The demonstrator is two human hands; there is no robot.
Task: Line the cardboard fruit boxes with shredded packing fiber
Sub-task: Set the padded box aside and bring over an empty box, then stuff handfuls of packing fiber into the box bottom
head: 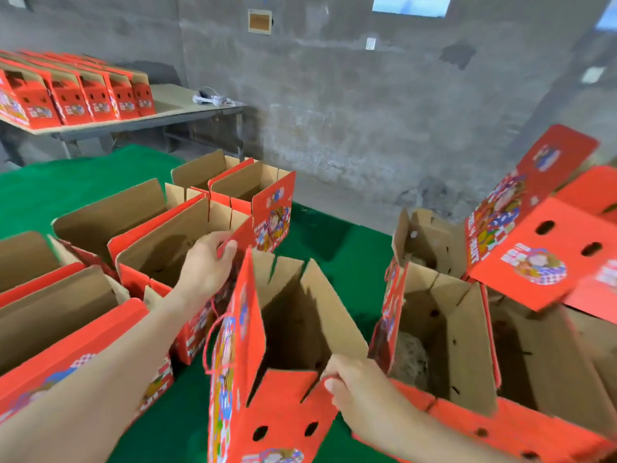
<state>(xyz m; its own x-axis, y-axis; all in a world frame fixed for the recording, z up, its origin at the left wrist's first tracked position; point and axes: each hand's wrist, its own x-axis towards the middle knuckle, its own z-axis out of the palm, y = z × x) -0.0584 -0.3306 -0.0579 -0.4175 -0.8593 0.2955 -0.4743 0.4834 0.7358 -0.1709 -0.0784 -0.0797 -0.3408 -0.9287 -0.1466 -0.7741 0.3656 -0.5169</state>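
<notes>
Bare grey concrete wall [367,111] closes off the room behind the work area, and green matting [334,242] covers the surface under the boxes. I am looking down on both hands from the head camera.

My left hand [203,265] has its grip pinched shut on the red top edge of a flap, at the far left corner of the open centre box [283,389]. My right hand [360,385] has its grip closed on the near red flap of the same box, at its right corner. The box stands upright between the two hands, flaps raised, brown inside, red printed outside with round vent holes in the near panel. What I can see of its interior is bare cardboard; the bottom is in shadow.

Shredded packing fiber [412,359] lies as a pale tangle in the bottom of the box just right of my right hand [444,335]. Beyond that one stands another open box [424,238], and I cannot tell clearly what it holds. Further right of my right hand, a red printed box [541,228] sits tilted on top of others.

Left of my left hand, several open unlined boxes [110,228] stand in close rows on the matting, flaps up.

Far beyond my left hand, a counter [187,108] against the wall carries a row of closed red boxes [76,95], with a small white object [212,97] lying apart from them near its end. I cannot identify that object.
</notes>
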